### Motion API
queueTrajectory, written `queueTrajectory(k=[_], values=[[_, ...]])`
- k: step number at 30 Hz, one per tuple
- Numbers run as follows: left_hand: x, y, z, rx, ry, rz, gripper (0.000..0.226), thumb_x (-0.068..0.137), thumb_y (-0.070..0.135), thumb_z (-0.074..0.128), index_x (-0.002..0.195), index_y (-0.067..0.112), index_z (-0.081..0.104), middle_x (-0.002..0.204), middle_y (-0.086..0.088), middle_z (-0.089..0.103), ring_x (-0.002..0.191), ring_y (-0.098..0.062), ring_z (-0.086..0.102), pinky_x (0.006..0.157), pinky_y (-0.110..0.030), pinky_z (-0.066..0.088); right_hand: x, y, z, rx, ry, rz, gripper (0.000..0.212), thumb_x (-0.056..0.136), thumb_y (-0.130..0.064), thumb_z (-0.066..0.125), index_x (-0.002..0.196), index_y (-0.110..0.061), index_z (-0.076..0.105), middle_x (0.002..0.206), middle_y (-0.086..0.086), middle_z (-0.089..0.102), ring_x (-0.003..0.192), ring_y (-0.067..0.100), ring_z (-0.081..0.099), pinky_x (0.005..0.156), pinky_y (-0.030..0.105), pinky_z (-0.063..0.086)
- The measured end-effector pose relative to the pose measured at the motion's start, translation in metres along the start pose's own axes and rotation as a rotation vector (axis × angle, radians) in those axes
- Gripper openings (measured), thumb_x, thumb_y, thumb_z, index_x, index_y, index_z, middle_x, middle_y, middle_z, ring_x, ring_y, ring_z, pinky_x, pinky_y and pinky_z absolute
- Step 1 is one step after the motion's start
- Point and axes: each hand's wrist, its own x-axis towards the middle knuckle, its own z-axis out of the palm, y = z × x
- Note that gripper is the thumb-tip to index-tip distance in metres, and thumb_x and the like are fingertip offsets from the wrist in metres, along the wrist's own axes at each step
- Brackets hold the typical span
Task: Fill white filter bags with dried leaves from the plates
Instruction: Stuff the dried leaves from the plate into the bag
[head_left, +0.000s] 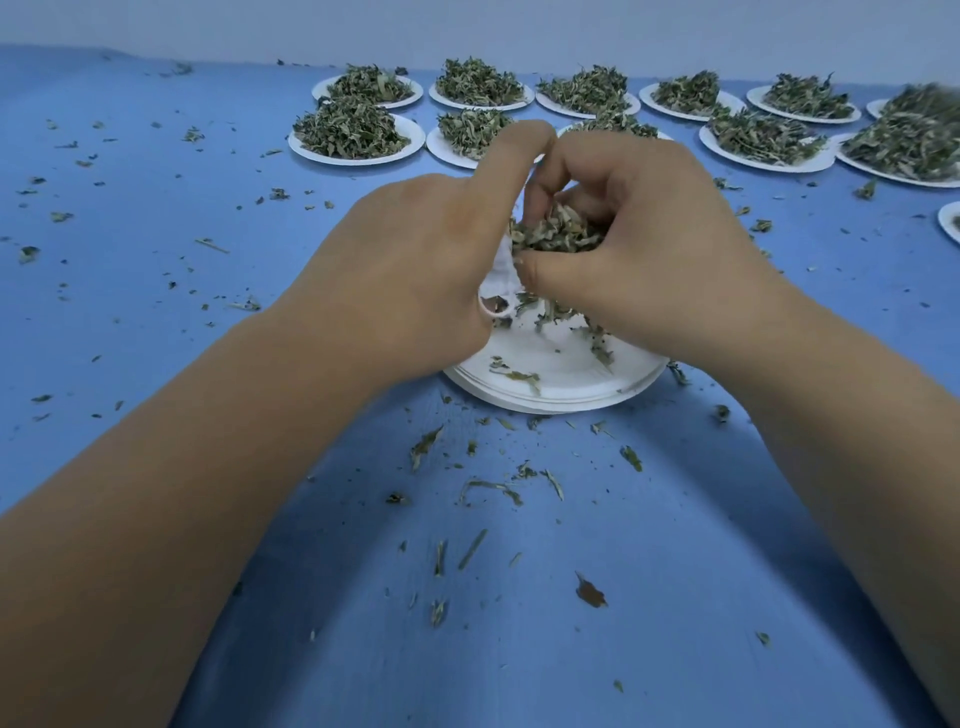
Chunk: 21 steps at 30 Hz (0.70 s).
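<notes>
Two-handed work above a near-bare plate (550, 384) on the table (156, 234); pinches the white filter bag (500, 273) in the left hand (431, 260), fingers (514, 150) closed on its upper edge, grip mostly hidden; clamps a clump of dried leaves (556, 234) in the right hand (649, 234), bunched tight at the bag's mouth. Likely feather-light, limp and easily torn, so best held by the rim, not the body; leaves brittle, springy, prone to spill. Appears to hang long axis upright, mouth up, bottom just over the plate. Beyond, heaped plates (410, 140) waiting.
</notes>
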Motion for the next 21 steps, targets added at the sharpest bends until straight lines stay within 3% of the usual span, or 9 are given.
queueTrajectory(k=[3,5,6,8,10,13,16,18,21], values=[[0.001,-0.003,0.002,-0.112,-0.024,-0.027,0.092,0.075,0.008,0.068,0.151,0.031,0.021,0.087,-0.008,0.056,0.07,-0.027,0.051,0.055,-0.043,0.044,0.0,0.006,-0.001,0.107,-0.033,0.023,0.015,0.079,-0.016,0.084,0.087,-0.018,0.071,0.051,-0.014,0.042,0.05,0.005,0.037,0.052,0.01,0.031],[0.002,-0.006,0.004,-0.17,-0.027,-0.05,0.091,0.078,0.01,0.069,0.152,0.033,0.022,0.098,-0.01,0.058,0.079,-0.028,0.053,0.064,-0.048,0.048,0.002,0.01,-0.002,0.198,-0.08,0.065,0.014,0.081,-0.022,0.085,0.092,-0.022,0.077,0.066,-0.015,0.065,0.057,0.007,0.053,0.059,0.015,0.045],[0.003,-0.007,0.005,-0.186,-0.03,-0.065,0.093,0.077,0.009,0.07,0.152,0.034,0.022,0.1,-0.009,0.058,0.078,-0.026,0.053,0.064,-0.048,0.048,0.002,0.011,-0.003,0.262,-0.113,0.098,0.013,0.083,-0.021,0.084,0.094,-0.025,0.078,0.08,-0.006,0.074,0.068,0.015,0.063,0.069,0.021,0.053],[0.004,-0.009,0.007,-0.214,-0.033,-0.092,0.097,0.073,0.005,0.072,0.151,0.037,0.023,0.098,-0.008,0.056,0.071,-0.018,0.05,0.059,-0.042,0.044,0.002,0.014,-0.006,0.393,-0.177,0.153,0.017,0.084,-0.012,0.079,0.097,-0.024,0.079,0.098,0.02,0.074,0.077,0.024,0.067,0.08,0.031,0.056],[0.004,-0.007,0.006,-0.263,-0.033,-0.102,0.099,0.072,0.003,0.072,0.15,0.04,0.023,0.101,-0.006,0.057,0.071,-0.016,0.051,0.059,-0.042,0.046,0.003,0.016,-0.007,0.425,-0.203,0.142,0.022,0.085,-0.004,0.077,0.1,-0.02,0.078,0.094,0.028,0.072,0.076,0.029,0.068,0.082,0.037,0.058],[0.003,-0.006,0.006,-0.322,-0.034,-0.092,0.102,0.071,0.0,0.067,0.149,0.046,0.02,0.107,-0.006,0.057,0.076,-0.019,0.054,0.06,-0.038,0.046,0.003,0.016,-0.006,0.342,-0.175,0.1,0.022,0.083,-0.004,0.081,0.097,-0.019,0.073,0.07,0.018,0.063,0.057,0.023,0.053,0.065,0.028,0.055],[0.005,-0.005,0.008,-0.324,-0.033,-0.059,0.101,0.07,-0.003,0.063,0.149,0.045,0.022,0.104,-0.008,0.057,0.068,-0.01,0.049,0.055,-0.027,0.04,0.005,0.017,-0.004,0.275,-0.12,0.097,0.028,0.077,-0.01,0.087,0.093,-0.015,0.064,0.079,0.026,0.064,0.05,0.007,0.039,0.056,0.017,0.039],[0.005,-0.002,0.007,-0.339,-0.022,-0.042,0.101,0.068,-0.004,0.062,0.149,0.043,0.024,0.101,-0.007,0.059,0.065,-0.007,0.049,0.052,-0.019,0.037,0.006,0.018,-0.004,0.304,-0.074,0.084,0.034,0.075,-0.013,0.089,0.094,-0.014,0.061,0.086,0.025,0.066,0.052,0.006,0.044,0.057,0.02,0.042],[0.004,-0.001,0.001,-0.349,0.002,-0.009,0.096,0.07,-0.005,0.059,0.151,0.037,0.028,0.099,-0.006,0.062,0.071,-0.005,0.048,0.056,-0.014,0.034,0.007,0.021,-0.004,0.29,-0.039,0.091,0.044,0.073,-0.022,0.091,0.102,-0.018,0.058,0.099,0.009,0.068,0.077,0.009,0.061,0.07,0.026,0.052]])
